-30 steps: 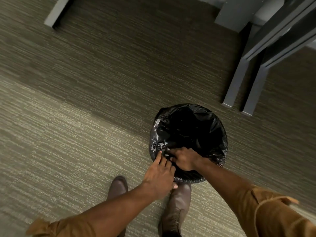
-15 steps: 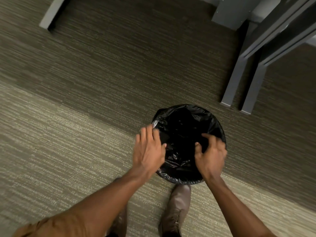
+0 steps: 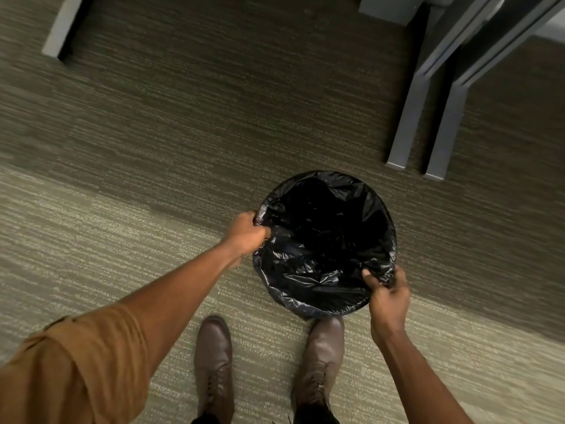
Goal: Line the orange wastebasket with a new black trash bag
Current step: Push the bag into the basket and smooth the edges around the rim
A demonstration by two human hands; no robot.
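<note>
A black trash bag [image 3: 324, 240] lines a round wastebasket on the carpet, folded over the whole rim, so the basket's orange body is hidden. My left hand [image 3: 246, 232] pinches the bag at the left rim. At the near right rim my right hand [image 3: 386, 290] grips the folded bag edge, thumb inside and fingers outside. The bag's inside is dark and crinkled.
Two grey metal furniture legs [image 3: 406, 117] stand just beyond the basket on the right. Another grey leg [image 3: 61, 29] is at the far left. My two brown boots [image 3: 321, 362] stand on the carpet right behind the basket.
Both hands left the near rim, lifted open above the basket, then spread apart. The left hand now holds the left rim and the right hand the near right rim.
</note>
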